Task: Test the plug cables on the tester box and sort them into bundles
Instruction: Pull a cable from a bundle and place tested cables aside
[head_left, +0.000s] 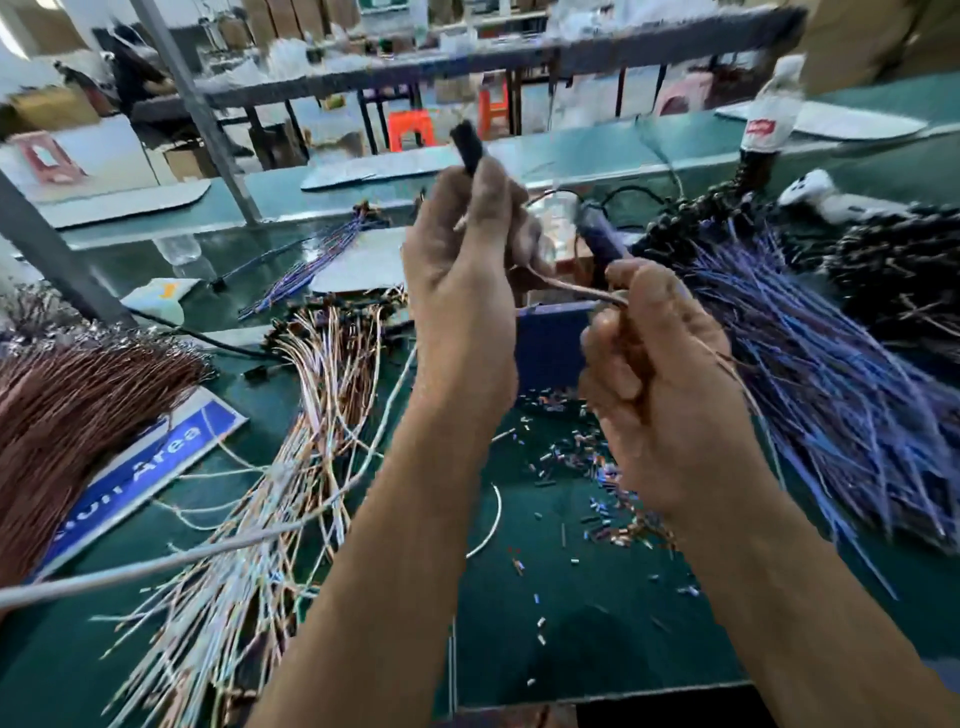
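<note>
My left hand (460, 291) is raised above the bench with its fingers curled round the black plug (467, 145) of a single cable, the plug end poking up past my fingertips and tilted a little away from me. From that fist the thin brown-and-white cable (566, 286) runs down and to the right into my right hand (660, 395), which is closed round the wire, pinching it near the thumb, the loose tail trailing off to the right. So the cable's long axis lies slanting between my hands, plug high on the left. The blue tester box (550, 338) sits just beyond and below, between the two hands and partly hidden by them; I judge the left hand, holding the plug, is the one to bring it down there. The brown-and-white bundle (322, 395) lies left, the purple bundle (810, 332) right.
</note>
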